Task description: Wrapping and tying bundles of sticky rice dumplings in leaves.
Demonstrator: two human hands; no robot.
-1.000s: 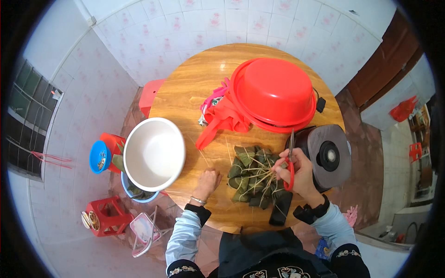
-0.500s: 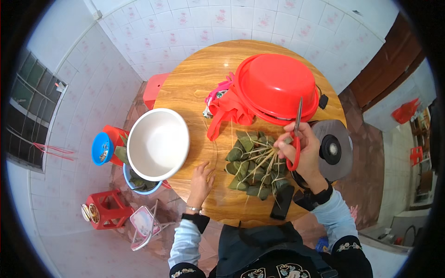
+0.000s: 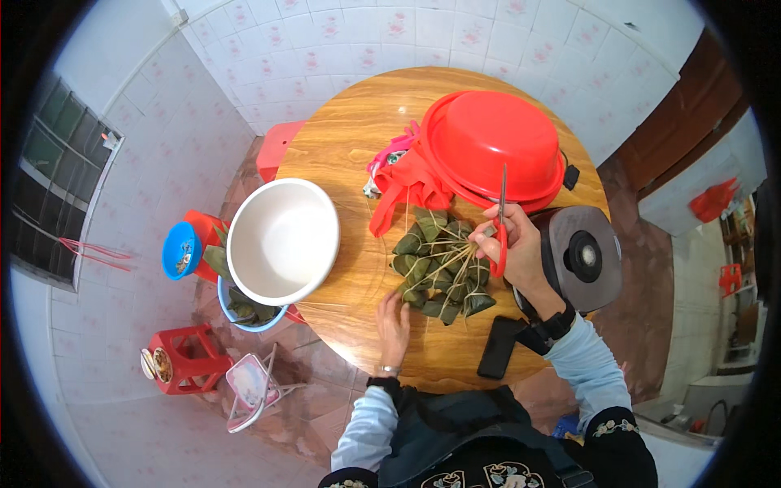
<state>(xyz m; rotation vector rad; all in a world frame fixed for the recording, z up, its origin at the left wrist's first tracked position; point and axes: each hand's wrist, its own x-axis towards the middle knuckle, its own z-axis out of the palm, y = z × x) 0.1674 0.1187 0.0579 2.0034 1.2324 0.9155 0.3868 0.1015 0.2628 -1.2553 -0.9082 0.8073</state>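
A bundle of green leaf-wrapped rice dumplings (image 3: 426, 275), tied with pale strings (image 3: 455, 254), rests on the round wooden table (image 3: 342, 122). My right hand (image 3: 523, 248) is closed around the gathered string ends. It also holds a pair of red-handled scissors (image 3: 500, 256), blades pointing away from me. Next to the bundle's near left edge, my left hand (image 3: 394, 332) lies on the table with its fingers stretched out, holding nothing. Whether its fingertips touch the dumplings I cannot tell.
A white basin (image 3: 283, 241) sits at the table's left edge. Behind the bundle are a red bag (image 3: 411, 183) and an upturned red basin (image 3: 492, 138). To the right stand a dark lidded appliance (image 3: 584, 256) and a black phone (image 3: 499, 348). Red stools (image 3: 191, 358) stand left.
My right hand has pulled the dumpling bundle slightly away and left, off the phone's end. My left hand has slid right, up to the bundle. The view has shifted a little.
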